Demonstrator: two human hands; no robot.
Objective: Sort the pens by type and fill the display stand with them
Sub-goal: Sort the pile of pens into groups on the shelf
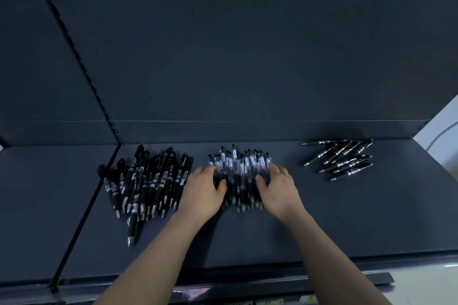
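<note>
1. Three heaps of pens sit on the dark shelf [347, 218], all well apart from each other.
2. The left pile [148, 181] is chunky black pens, tips mostly pointing toward the camera.
3. The middle pile [238, 163] is clear-barrelled pens with white labels.
4. The right pile [344, 158] is a small one of slim black pens with silver bands, near the back panel.
5. The left hand [203, 190] cups the middle pile's left side, with the thumb on top.
6. The right hand [280, 188] mirrors it on the other side. It's blurry, but the fingers look curled around the pens, squeezing the pile between both hands.
</note>
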